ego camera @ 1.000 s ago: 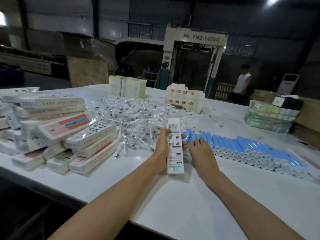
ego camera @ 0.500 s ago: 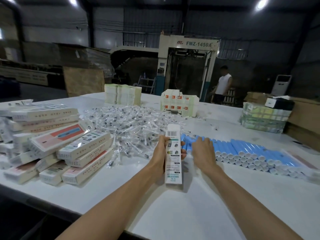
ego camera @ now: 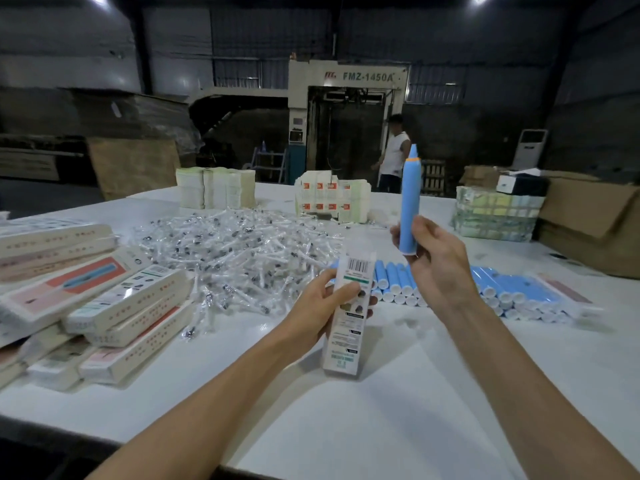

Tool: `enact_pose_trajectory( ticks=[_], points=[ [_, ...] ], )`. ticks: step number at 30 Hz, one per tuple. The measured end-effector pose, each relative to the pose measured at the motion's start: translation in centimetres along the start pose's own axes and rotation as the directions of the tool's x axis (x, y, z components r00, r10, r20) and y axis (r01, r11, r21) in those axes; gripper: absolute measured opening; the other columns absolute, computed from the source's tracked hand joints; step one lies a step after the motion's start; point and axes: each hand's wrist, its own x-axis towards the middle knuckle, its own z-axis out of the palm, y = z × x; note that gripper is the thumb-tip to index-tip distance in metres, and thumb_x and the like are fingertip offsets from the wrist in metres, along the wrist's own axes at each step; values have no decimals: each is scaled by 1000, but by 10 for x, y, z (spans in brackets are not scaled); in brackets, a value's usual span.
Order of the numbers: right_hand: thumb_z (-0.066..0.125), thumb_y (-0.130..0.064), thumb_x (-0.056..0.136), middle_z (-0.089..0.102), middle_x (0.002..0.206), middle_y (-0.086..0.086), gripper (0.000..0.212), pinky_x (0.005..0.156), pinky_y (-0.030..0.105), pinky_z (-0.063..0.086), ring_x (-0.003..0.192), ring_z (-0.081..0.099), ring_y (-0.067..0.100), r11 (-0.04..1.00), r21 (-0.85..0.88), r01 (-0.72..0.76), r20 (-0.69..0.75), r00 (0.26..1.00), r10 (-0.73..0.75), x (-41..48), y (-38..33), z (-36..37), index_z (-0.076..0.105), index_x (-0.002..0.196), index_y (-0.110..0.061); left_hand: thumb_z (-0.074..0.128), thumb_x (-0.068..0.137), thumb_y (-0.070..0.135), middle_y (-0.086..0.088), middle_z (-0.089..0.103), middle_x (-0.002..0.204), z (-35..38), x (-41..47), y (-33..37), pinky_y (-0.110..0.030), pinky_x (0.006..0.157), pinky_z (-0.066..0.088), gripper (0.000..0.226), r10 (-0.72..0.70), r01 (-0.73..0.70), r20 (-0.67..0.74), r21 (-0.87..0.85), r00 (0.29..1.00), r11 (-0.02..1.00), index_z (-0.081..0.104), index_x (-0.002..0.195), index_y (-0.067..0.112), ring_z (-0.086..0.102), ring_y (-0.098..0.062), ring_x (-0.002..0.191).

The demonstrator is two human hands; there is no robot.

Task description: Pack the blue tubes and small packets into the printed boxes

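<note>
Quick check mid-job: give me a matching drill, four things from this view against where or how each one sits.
1. raised blue tube
2. printed box
3. small packets
4. row of blue tubes

a. in a loose heap
b. gripped by the left hand
c. lying flat, side by side
d. held upright by the right hand

Pairs: 1-d, 2-b, 3-a, 4-c

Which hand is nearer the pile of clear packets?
Left. The left hand, gripping the printed box, is by the packet pile's right edge. The right hand holds a blue tube upright farther right, over the tube row.
</note>
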Motion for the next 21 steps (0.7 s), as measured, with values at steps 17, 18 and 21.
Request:
enact_pose_trajectory(
  ticks=[17,18,21],
  points=[
    [73,-15,95,64,113,-1,91,70,22,52,97,69,12,626,-774,97,120,993,-6,26,-1,27,10,153,-48,72,104,25,-18,76,127,-1,-1,-6,-61,103,58,41,63,-63,16,19,998,998,56,141,16,75,-38,118],
    [73,-16,95,68,110,1,86,73,24,52,94,69,10,598,-798,76,127,991,44,29,-3,25,16,151,-45,72,104,26,-18,76,129,0,-1,-6,-62,105,57,41,62,-62,25,19,998,998,56,141,17,74,-39,119],
    [72,-25,97,74,109,3,55,65,16,52,82,72,0,560,-828,43,178,966,189,29,-7,25,36,139,-34,70,106,29,-17,76,129,1,-3,-4,-64,106,55,40,59,-61,47,39,997,997,56,143,18,73,-41,120]
  ],
)
